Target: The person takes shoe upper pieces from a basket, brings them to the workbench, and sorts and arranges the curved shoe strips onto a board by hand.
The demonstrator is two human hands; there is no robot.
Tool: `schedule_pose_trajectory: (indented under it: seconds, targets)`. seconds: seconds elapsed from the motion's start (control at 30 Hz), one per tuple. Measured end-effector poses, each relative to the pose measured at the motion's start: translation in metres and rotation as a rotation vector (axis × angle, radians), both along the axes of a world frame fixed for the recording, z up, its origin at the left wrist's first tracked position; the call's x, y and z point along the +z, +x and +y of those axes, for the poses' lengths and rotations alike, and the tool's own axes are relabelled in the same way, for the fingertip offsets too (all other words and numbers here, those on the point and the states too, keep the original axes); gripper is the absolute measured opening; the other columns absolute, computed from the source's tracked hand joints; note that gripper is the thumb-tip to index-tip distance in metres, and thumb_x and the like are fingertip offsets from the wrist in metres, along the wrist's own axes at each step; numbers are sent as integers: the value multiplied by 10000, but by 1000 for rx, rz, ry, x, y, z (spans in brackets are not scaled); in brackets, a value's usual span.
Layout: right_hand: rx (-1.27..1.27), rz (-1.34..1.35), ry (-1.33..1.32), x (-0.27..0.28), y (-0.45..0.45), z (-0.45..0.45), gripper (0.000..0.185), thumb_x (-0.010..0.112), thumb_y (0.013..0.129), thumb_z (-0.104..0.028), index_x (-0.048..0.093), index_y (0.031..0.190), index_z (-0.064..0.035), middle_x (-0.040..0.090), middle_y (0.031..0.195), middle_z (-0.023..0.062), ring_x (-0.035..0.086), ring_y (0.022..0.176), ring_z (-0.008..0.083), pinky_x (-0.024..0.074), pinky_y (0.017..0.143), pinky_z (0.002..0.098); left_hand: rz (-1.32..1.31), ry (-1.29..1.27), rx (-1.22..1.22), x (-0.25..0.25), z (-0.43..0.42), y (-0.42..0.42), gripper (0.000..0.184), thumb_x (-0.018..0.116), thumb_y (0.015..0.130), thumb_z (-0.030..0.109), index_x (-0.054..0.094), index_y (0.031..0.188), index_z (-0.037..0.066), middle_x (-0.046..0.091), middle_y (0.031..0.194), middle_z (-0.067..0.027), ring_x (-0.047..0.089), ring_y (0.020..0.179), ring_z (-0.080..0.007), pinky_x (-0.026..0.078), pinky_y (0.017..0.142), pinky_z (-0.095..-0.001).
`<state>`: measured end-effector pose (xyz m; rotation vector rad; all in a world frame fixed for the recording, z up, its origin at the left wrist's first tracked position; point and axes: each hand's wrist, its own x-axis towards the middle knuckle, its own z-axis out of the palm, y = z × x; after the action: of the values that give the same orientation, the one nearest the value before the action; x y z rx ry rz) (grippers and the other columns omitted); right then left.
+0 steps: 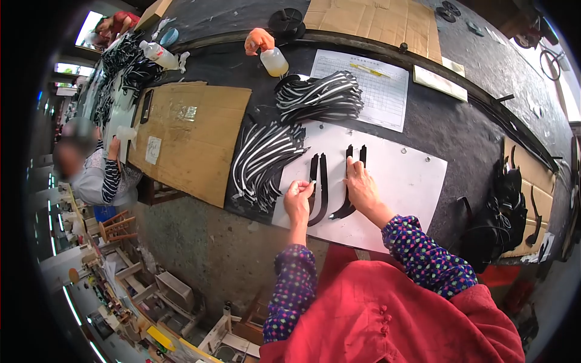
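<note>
On a white board [417, 175] lie a curved black strip [324, 181], bent into a U with both ends pointing away from me, and a second black strip [345, 210] to its right. My left hand [298, 201] is closed in a pinch at the left side of the first strip. The fingers of my right hand [363, 187] are closed on the second strip, covering its middle; two notched ends show beyond them. Left of the board lies a fanned pile of black-and-white strips [266, 160], and behind it a thicker bundle of strips [318, 97].
A printed sheet [387, 100] with a yellow pen [369, 70] lies behind the board. A bottle of yellowish liquid [274, 62] stands near the bundle. Cardboard [200, 133] covers the left of the table, where another person [100, 163] sits. Black pieces [505, 206] lie at right.
</note>
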<state>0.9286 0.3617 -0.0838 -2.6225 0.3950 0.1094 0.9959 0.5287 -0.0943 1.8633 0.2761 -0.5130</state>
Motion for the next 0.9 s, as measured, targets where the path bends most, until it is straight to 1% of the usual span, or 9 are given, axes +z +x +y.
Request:
schedule_pose_trajectory:
  seconds: [0.2,0.27,0.3,0.4,0.43,0.53,0.73,0.87,0.9]
  targets:
    - [-59,-35,190,5,-1,-8,577,590,805,-113,317,1294,25,438,1062,197,553,887,348,484,744,393,-77,97,-48,1,-1,-3,175,650,780,145,583,822,-10,583,704,-21,513,637,-94,417,607,-232]
    - [-52,-21,200,9,1,-12,567,590,807,-116,323,1290,15,449,1056,203,562,875,353,486,735,399,-153,246,-104,2,-3,-5,212,651,770,183,584,829,-10,613,715,-59,554,652,-134,443,623,-270]
    - [-49,-2,213,10,2,-13,557,591,809,-120,330,1286,4,459,1050,208,570,862,357,489,726,406,-154,264,-99,3,-5,-5,237,654,758,207,585,835,-6,639,734,-102,597,674,-193,459,646,-312]
    - [-49,4,198,16,3,-13,535,594,806,-121,348,1266,0,471,1045,220,574,849,373,489,717,418,-185,357,-99,6,-9,-6,228,654,756,205,589,833,1,647,742,-116,616,688,-233,464,653,-330]
    - [-44,-3,195,17,5,-13,535,594,806,-121,348,1266,0,471,1045,220,574,849,373,489,717,418,-201,377,-108,7,-11,-6,220,647,759,209,590,833,10,651,759,-141,628,716,-286,469,669,-356]
    - [-77,59,215,17,7,-14,508,591,807,-122,362,1244,1,488,1031,233,569,861,386,485,730,425,-216,413,-115,18,-16,-10,218,639,767,213,585,837,14,650,766,-150,626,727,-308,471,681,-370]
    - [-90,-76,317,18,-2,-22,357,546,818,-82,423,1142,1,546,919,223,563,863,382,458,740,438,-267,481,-129,25,-20,-18,167,616,775,152,565,846,9,625,819,-162,594,804,-336,457,717,-404]
    - [-88,-208,361,34,-31,-26,176,507,841,-86,484,992,2,559,893,213,549,837,391,445,725,427,-537,484,-157,29,-9,-36,177,595,795,126,557,917,3,570,926,-174,542,896,-334,431,787,-400]
    - [-42,-242,288,17,-47,-32,163,517,851,-107,488,963,7,564,870,197,567,790,358,464,654,405,-538,456,-136,30,-2,-43,186,599,792,130,557,926,9,572,932,-170,542,906,-331,432,791,-401]
